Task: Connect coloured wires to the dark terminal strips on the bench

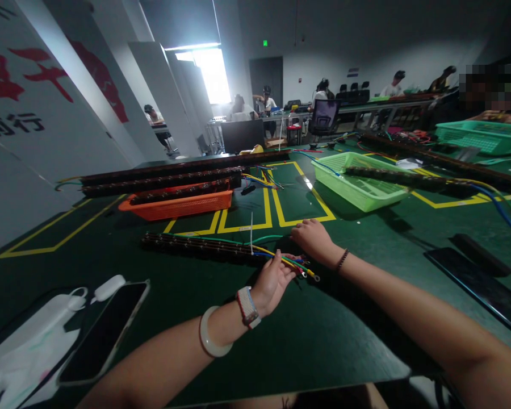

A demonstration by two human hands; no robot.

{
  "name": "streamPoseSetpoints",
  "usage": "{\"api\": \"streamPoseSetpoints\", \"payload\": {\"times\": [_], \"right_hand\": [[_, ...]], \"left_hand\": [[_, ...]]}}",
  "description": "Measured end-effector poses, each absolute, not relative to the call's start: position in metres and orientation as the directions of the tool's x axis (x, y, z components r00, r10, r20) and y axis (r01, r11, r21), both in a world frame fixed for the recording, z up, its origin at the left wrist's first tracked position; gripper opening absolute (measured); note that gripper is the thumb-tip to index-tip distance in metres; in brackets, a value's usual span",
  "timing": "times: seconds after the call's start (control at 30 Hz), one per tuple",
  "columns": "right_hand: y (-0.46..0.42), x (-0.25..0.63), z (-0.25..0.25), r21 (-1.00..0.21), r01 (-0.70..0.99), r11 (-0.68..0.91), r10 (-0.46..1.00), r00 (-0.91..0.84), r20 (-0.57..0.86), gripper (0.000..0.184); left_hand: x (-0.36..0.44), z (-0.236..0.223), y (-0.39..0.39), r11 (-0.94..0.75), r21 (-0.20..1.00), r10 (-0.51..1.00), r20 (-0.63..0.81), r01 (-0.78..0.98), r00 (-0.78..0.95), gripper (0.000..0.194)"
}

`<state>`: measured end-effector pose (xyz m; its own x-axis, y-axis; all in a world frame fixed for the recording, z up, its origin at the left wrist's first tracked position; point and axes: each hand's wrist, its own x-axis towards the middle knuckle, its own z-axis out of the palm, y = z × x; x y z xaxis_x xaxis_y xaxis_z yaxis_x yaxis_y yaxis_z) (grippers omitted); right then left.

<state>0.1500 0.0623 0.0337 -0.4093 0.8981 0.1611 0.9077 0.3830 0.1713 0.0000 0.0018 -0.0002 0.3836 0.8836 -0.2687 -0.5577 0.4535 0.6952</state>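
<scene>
A black-wrapped wire harness (pixel 196 244) lies on the green table in front of me. A white cable tie (pixel 251 230) stands up from its right end. My left hand (pixel 276 281), palm up, closes on the loose yellow, blue, green and red wires (pixel 287 261) that come out of this end. Ring terminals (pixel 315 278) stick out past its fingers. My right hand (pixel 313 238) is just beyond, its fingers curled at the end of a separate green wire (pixel 272 237). The fingertips are partly hidden, but the wire runs into them.
An orange basket (pixel 179 205) with harnesses lies behind, a light green basket (pixel 361 193) to its right. Phones lie at left (pixel 106 329) and right (pixel 472 284). A teal basket (pixel 481 139) stands near a co-worker at far right. Yellow tape (pixel 306 221) marks the table.
</scene>
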Motion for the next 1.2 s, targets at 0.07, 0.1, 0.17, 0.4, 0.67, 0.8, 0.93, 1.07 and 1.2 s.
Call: {"api": "streamPoseSetpoints", "payload": {"times": [0.07, 0.1, 0.17, 0.4, 0.67, 0.8, 0.93, 1.07, 1.2], "right_hand": [[0.058, 0.151, 0.042, 0.141, 0.916, 0.376, 0.906, -0.395, 0.153, 0.021], [0.055, 0.150, 0.047, 0.126, 0.921, 0.370, 0.910, -0.386, 0.152, 0.022], [0.046, 0.148, 0.059, 0.106, 0.922, 0.372, 0.907, -0.385, 0.167, 0.023], [0.004, 0.122, 0.078, 0.151, 0.827, 0.541, 0.823, -0.557, 0.107, 0.016], [-0.014, 0.107, 0.056, 0.294, 0.799, 0.525, 0.831, -0.555, 0.025, 0.019], [-0.016, 0.105, 0.054, 0.314, 0.804, 0.505, 0.843, -0.538, 0.022, 0.015], [-0.017, 0.104, 0.053, 0.337, 0.800, 0.497, 0.842, -0.538, 0.035, 0.018], [-0.018, 0.103, 0.050, 0.357, 0.800, 0.483, 0.845, -0.533, 0.051, 0.019], [-0.019, 0.103, 0.048, 0.371, 0.815, 0.445, 0.860, -0.504, 0.076, 0.020]], "left_hand": [[0.000, 0.000, 0.001, 0.455, 0.692, 0.883, -0.271, -0.560, 0.383, 0.027], [0.000, 0.000, 0.001, 0.458, 0.686, 0.882, -0.270, -0.565, 0.387, 0.026], [0.000, 0.000, 0.001, 0.455, 0.674, 0.883, -0.261, -0.581, 0.390, 0.025], [0.001, -0.001, 0.002, 0.444, 0.623, 0.894, -0.266, -0.643, 0.360, 0.020], [0.000, 0.001, 0.000, 0.471, 0.605, 0.882, -0.305, -0.642, 0.360, 0.019], [0.001, 0.006, -0.002, 0.474, 0.618, 0.879, -0.296, -0.628, 0.373, 0.021], [0.001, 0.009, -0.003, 0.483, 0.622, 0.875, -0.305, -0.616, 0.377, 0.023], [0.001, 0.010, -0.003, 0.488, 0.623, 0.871, -0.312, -0.611, 0.379, 0.024], [0.001, 0.009, -0.003, 0.479, 0.604, 0.877, -0.301, -0.637, 0.374, 0.024]]}}
